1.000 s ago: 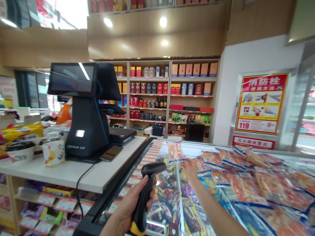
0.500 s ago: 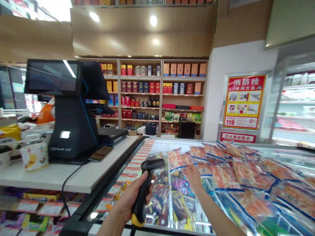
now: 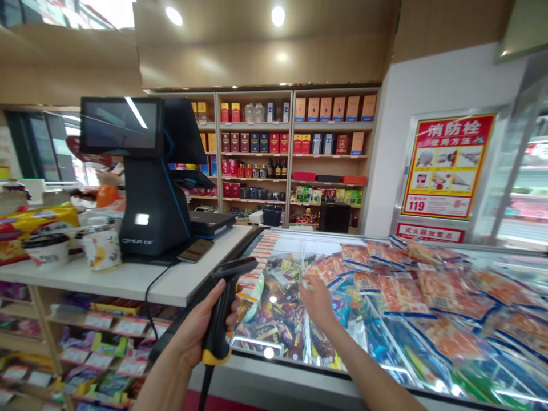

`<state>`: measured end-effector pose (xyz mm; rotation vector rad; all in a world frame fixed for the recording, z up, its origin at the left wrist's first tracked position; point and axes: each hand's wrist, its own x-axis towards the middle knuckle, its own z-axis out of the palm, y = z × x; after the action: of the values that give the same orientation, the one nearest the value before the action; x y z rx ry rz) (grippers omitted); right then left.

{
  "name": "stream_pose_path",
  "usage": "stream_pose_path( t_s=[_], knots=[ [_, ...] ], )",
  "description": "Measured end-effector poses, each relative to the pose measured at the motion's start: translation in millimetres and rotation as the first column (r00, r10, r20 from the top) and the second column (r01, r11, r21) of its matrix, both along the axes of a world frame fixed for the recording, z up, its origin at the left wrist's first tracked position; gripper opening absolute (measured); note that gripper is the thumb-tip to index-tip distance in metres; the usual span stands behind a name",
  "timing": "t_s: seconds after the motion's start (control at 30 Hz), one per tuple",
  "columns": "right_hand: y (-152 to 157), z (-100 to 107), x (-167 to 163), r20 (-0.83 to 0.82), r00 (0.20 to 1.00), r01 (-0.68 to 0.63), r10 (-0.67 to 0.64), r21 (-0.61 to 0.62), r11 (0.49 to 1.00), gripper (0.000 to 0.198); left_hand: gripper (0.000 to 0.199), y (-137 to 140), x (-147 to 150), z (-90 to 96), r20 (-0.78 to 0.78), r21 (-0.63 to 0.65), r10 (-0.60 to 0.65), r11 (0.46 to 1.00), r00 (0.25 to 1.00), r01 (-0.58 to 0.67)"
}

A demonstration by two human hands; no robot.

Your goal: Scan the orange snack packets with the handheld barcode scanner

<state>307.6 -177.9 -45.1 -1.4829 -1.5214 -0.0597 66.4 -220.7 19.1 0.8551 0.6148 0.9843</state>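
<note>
My left hand (image 3: 214, 319) is wrapped round the black and yellow handle of a barcode scanner (image 3: 221, 308), held upright with its head toward the right. A cable runs down from its base. My right hand (image 3: 317, 299) is closed over the glass-topped freezer, its fingers pinching a thin clear food packet (image 3: 303, 257) that appears turned edge-on, so its contents barely show. Beside that hand, several flat packets of orange-pink food (image 3: 400, 291) with blue edges lie on the glass. Colourful wrapped goods (image 3: 274, 308) show beneath the glass.
Left of the freezer (image 3: 257, 365) is a white counter (image 3: 171, 282) with a till (image 3: 149, 200), a phone (image 3: 196, 250) and cups (image 3: 101, 248). Snack shelves (image 3: 98, 342) stand below it. Shelves of boxes and bottles (image 3: 254, 142) line the back wall.
The scanner has moved left in my left hand. My right hand has also shifted left, with the packet turning from face-on to nearly edge-on. The view has swung slightly left and down.
</note>
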Motion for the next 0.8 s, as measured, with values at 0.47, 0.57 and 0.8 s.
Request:
stream_pose_path(
  t_s=[0.47, 0.57, 0.8],
  knots=[
    [18.1, -0.6, -117.7, 0.138, 0.984, -0.04, 0.11, -0.435, 0.899, 0.024, 0.026, -19.1, -26.7, -6.6, 0.05, 0.017, 0.006, 1.0, 0.999, -0.006],
    [1.0, -1.3, -126.6, 0.203, 0.954, -0.169, 0.223, -0.252, 0.953, 0.036, 0.025, -20.1, -27.0, -5.9, 0.074, 0.028, 0.004, 1.0, 0.997, -0.006],
    [-40.6, -13.5, -163.3, 0.504, 0.646, -0.535, 0.573, -0.237, 0.811, 0.052, 0.029, -22.4, -37.1, -0.4, 0.108, 0.027, -0.02, 0.999, 0.994, 0.017]
  ],
)
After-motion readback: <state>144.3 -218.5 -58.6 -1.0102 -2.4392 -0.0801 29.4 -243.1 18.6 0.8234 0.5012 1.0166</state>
